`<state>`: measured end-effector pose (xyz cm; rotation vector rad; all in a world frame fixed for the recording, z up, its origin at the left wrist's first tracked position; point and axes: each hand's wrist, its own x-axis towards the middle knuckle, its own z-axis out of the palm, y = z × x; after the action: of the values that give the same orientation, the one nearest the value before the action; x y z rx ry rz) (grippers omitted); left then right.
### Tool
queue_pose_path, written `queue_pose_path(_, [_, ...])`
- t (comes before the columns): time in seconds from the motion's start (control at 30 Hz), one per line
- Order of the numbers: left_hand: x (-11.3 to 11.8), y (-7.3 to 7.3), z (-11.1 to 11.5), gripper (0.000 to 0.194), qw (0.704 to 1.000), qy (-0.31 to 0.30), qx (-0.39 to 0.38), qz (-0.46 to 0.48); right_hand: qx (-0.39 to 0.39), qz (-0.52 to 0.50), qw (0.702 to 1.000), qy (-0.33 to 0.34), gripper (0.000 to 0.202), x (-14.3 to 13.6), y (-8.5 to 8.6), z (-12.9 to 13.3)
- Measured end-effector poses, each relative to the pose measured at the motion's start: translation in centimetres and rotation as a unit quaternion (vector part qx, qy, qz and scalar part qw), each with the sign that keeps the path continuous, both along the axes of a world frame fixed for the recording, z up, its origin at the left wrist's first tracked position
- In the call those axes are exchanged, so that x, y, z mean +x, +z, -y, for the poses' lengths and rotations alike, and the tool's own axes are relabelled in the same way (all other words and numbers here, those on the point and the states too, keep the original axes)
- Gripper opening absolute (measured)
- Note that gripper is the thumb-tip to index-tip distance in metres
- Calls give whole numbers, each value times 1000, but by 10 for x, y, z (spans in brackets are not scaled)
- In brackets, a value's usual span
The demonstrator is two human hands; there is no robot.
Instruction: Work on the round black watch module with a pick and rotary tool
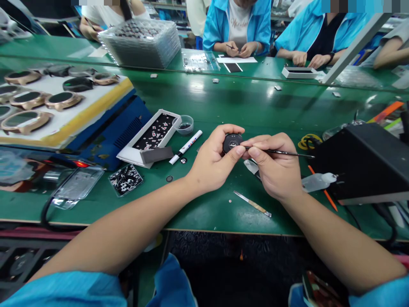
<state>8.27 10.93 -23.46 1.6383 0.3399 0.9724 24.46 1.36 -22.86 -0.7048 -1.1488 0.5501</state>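
My left hand (212,164) is closed round a round black part (232,140), its thumb on the near edge. In my right hand (277,164) a thin black stick tool (287,153) is pinched, its tip at the face of the round part. Both hands meet above the green table (198,213). A silver-and-wood blade (253,204) lies on the table below them. Left of my hands are a white paint marker (185,147), a white box (140,135) with small parts on black lining, and a clear tray of small parts (126,180).
Watch cases (27,100) stand on a padded blue machine (111,128) at left. A black box (361,164) and a clear bottle (318,182) are on the right. Stacked clear trays (143,47) stand farther back. Several people in blue or white sit across the bench.
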Motion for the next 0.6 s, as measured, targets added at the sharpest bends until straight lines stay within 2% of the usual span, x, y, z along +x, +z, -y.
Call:
queue_pose_path(0.13, [-1,2,-1,63,999,-42,-12,14,-6,-14,1000,24,19,1,2,-1])
queue_pose_path(0.47, [1,1,-1,59,1000,-9,-9,12,17,2,1000,8,23,-1,-2,-2])
queue_pose_path(0.6, [1,3,-1,59,999,-29,-21,16,29,-4,999,18,25,-1,-3,-3])
